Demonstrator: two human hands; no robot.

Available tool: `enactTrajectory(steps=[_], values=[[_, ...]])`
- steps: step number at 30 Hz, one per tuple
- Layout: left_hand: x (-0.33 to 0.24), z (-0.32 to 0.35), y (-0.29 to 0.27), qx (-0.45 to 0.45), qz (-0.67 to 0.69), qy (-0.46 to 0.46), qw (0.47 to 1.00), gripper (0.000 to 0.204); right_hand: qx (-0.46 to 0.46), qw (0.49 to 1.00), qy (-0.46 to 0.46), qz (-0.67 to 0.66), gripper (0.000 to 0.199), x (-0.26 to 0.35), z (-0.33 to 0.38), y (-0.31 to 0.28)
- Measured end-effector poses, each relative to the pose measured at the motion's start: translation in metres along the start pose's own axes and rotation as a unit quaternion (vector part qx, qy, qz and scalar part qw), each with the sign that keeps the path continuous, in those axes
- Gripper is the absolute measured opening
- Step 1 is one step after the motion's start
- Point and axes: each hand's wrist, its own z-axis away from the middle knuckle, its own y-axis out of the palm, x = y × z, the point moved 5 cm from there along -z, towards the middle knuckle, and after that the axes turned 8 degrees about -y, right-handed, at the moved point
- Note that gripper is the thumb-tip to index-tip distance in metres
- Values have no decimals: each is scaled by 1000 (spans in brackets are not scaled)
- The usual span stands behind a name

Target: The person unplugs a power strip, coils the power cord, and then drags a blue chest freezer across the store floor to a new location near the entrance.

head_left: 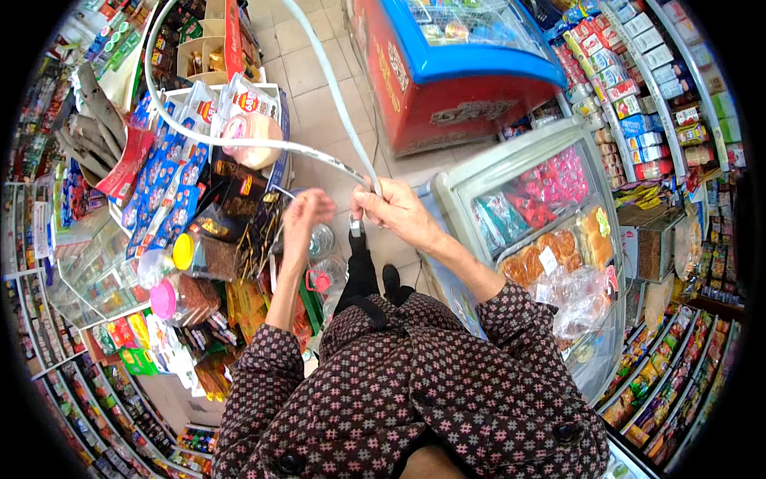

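Note:
A long, pale white tube, like a hose or thick cable, bends in a wide loop over the far left of the view. My right hand is closed around it where two stretches of it meet. A small, pale grey piece shows just below those fingers; I cannot make out whether it is joined to the tube. My left hand is raised to the left, apart from the right hand, its fingers smeared by motion. A thin white strand shows close to it, and I cannot tell whether the hand holds it.
On the left, a goods-laden stand holds lidded jars, blue packets and a red box of sticks. A red and blue freezer stands ahead. At right, a glass-topped case contains bread. Tiled floor runs between them.

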Motion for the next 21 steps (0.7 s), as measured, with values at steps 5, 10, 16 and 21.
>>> enactTrajectory(steps=[5, 10, 16, 21], values=[[126, -85, -36, 58, -221, -16, 973, 30, 0, 998, -14, -63, 25, 71, -62, 3], [116, -140, -4, 85, -372, -84, 920, 47, -29, 994, -33, -97, 27, 121, -102, -18], [118, -200, 19, 126, -362, 76, 920, 49, -54, 990, -84, -103, 27, 170, -147, -48], [79, -234, 60, 95, -287, -16, 953, 38, -73, 986, -129, -80, 31, 180, -172, -98]])
